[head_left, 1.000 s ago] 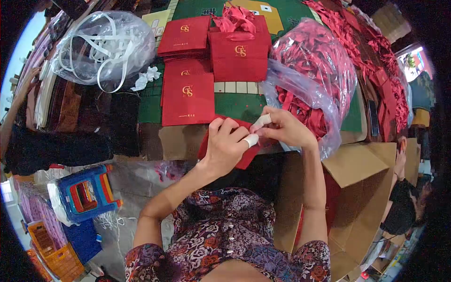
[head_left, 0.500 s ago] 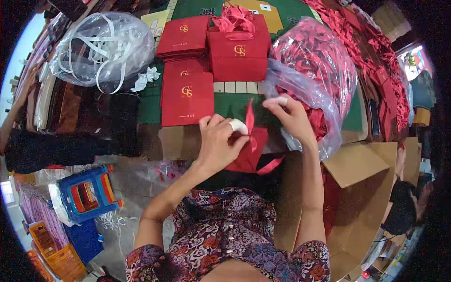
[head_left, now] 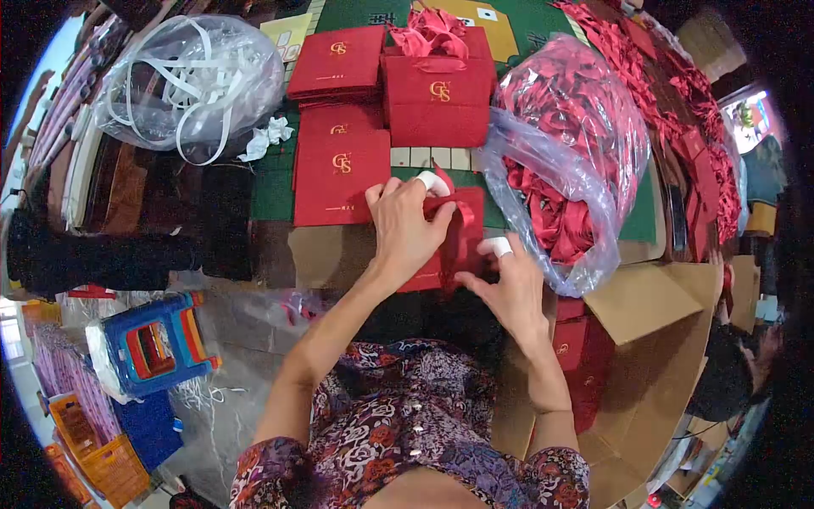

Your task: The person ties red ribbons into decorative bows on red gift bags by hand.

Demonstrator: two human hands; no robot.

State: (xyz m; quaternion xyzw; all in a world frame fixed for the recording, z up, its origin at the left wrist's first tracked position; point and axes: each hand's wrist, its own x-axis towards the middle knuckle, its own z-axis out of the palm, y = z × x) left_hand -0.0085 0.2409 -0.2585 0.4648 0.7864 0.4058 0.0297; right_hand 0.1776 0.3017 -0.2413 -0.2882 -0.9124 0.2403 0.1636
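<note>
Near the table's front edge, a small red bag (head_left: pixel 424 276) with a red ribbon (head_left: pixel 467 222) is tilted below my left hand (head_left: pixel 409 222). That hand pinches the bag's top and ribbon, with white tape round one finger. Just right of the bag is my right hand (head_left: pixel 511 284), its taped finger and thumb apart and nothing between them. Flat red bags with gold lettering (head_left: pixel 343 178) lie stacked left of the hands. Behind them stands a red bag (head_left: pixel 438 102) topped with bunched ribbon (head_left: pixel 430 36).
An open plastic bag of red ribbons (head_left: pixel 566 222) sits at the right, above an open cardboard box (head_left: pixel 649 365) holding red bags. Clear plastic with white straps (head_left: pixel 191 85) lies back left. A blue plastic stool (head_left: pixel 157 348) is at lower left.
My left hand has lifted slightly with the red bag. My right hand has moved down, away from the upright ribbon. The ribbon bag's opening shows more fully.
</note>
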